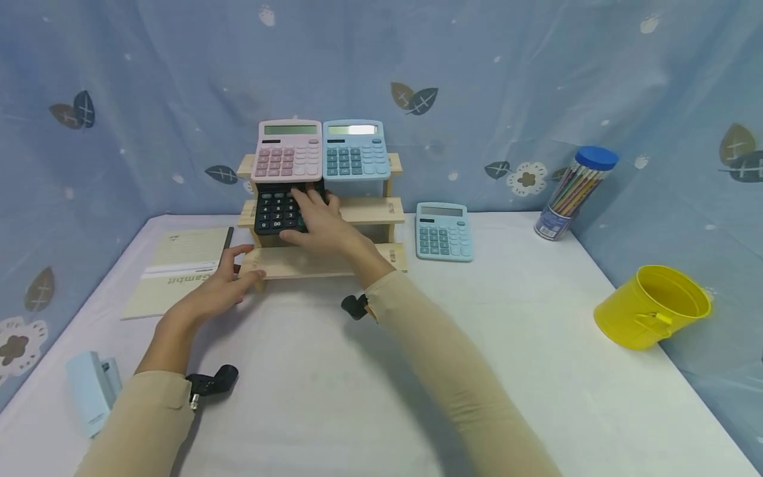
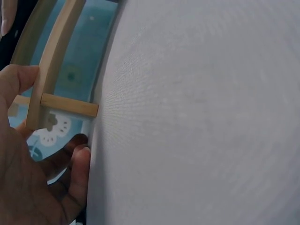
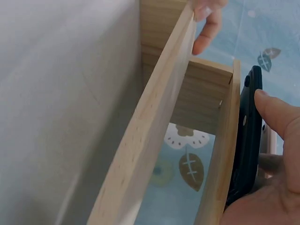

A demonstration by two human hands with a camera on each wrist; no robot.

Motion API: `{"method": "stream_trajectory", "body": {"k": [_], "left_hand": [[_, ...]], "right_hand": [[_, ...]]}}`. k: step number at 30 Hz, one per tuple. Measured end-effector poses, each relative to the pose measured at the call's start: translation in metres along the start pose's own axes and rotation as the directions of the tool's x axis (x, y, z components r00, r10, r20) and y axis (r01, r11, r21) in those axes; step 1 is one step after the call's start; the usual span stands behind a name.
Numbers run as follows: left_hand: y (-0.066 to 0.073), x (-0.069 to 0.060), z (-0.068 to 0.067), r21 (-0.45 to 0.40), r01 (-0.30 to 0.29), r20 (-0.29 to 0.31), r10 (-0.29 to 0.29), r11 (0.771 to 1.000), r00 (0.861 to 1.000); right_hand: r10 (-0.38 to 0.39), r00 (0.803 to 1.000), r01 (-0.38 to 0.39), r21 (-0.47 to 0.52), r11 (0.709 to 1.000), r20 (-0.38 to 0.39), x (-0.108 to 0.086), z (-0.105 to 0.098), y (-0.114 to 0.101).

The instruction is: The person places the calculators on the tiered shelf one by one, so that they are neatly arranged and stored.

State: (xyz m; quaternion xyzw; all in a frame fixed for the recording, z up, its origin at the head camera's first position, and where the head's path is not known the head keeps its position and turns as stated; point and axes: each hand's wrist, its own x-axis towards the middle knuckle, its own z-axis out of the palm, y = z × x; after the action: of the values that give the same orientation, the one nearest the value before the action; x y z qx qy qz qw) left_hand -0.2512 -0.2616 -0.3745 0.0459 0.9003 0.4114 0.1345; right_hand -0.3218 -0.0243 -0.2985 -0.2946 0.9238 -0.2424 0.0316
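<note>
A wooden three-tier rack (image 1: 316, 263) stands at the back of the table. My left hand (image 1: 217, 291) grips the left end of its lowest board, thumb on the board and fingers below, as the left wrist view shows. My right hand (image 1: 324, 228) holds a black calculator (image 1: 276, 211) on the middle tier's left part; in the right wrist view the calculator (image 3: 248, 136) leans against the board's edge, with my thumb on its face. On the top tier a pink calculator (image 1: 287, 152) and a blue calculator (image 1: 355, 151) sit side by side.
Right of the rack lies another light blue calculator (image 1: 444, 232). Farther right are a blue-lidded tub of pencils (image 1: 572, 192) and a tilted yellow bucket (image 1: 626, 318). Notebooks (image 1: 179, 265) lie to the left; a light blue object (image 1: 89, 391) stands at the front left.
</note>
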Motion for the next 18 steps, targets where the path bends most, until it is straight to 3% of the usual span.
{"method": "stream_trajectory", "body": {"k": [5,18], "left_hand": [[-0.0013,-0.0012,-0.0037,0.018,-0.008,-0.001,0.008,1.000,1.000],[-0.0038,0.0005,-0.0013,0.011,-0.007,0.012,0.007,1.000,1.000]], "right_hand": [[0.059,0.997,-0.058,0.024,0.998,-0.055,0.0028,0.0049,-0.0049],[0.098,0.994,-0.097,0.024,0.995,-0.052,0.0050,0.0062,-0.0075]]}}
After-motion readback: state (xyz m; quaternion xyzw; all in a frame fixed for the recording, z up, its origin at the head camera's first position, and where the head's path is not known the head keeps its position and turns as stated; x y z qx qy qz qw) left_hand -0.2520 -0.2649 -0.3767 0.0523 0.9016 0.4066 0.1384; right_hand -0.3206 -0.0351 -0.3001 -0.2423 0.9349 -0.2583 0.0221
